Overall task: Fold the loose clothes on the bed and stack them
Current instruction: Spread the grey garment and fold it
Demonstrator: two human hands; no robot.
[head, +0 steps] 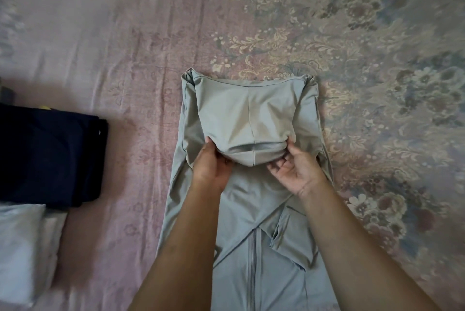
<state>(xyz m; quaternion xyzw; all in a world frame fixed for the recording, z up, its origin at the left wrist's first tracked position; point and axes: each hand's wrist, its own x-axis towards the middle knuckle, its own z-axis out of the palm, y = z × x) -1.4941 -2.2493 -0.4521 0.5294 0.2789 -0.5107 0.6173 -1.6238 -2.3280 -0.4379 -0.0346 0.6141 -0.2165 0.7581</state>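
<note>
A light grey-green zip jacket (251,247) lies lengthwise on the bed, its zipper running toward me. Its hood (246,114) is turned down over the upper body of the jacket. My left hand (212,163) grips the hood's left lower edge, thumb on top and fingers tucked beneath. My right hand (293,168) holds the hood's right lower edge, palm up with fingers curled under the bunched fabric. A folded dark navy garment (50,154) lies flat at the left edge of the bed.
The bed is covered by a pink floral sheet (125,46) with a denser flower pattern to the right. A pale pillow (22,247) sits at the lower left, just below the navy garment.
</note>
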